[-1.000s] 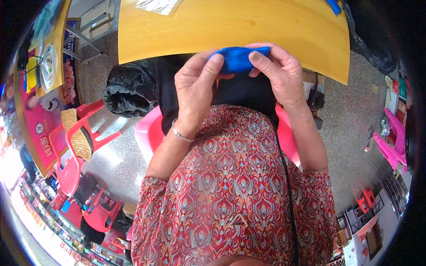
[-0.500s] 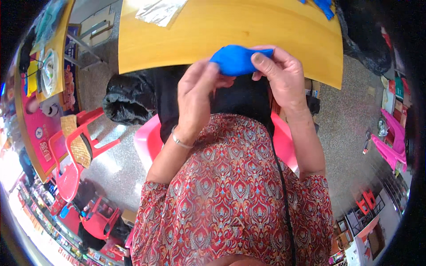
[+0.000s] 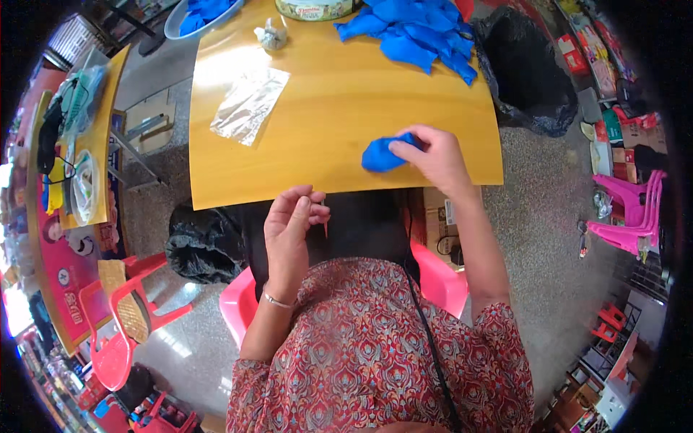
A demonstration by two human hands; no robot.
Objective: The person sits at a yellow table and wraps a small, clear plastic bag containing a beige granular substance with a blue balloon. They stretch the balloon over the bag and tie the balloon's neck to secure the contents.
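My right hand pinches a small blue cloth-like piece between thumb and fingers, just above the near part of the yellow wooden table. My left hand is at the table's near edge, apart from the blue piece, with its fingers curled together. A thin, pointed reddish tip sticks out below those fingers; the rest of that object is hidden in the hand. At the far right of the table lies a pile of similar blue pieces.
A clear plastic bag lies flat on the table's left, near a small knotted bundle. Behind stand a round tub and a basin holding blue pieces. Black bags flank the table; pink chairs stand left.
My hands have separated: the left has let go of the blue piece and drawn down-left, while the right carries it over the table. The view has tilted up, showing more of the table.
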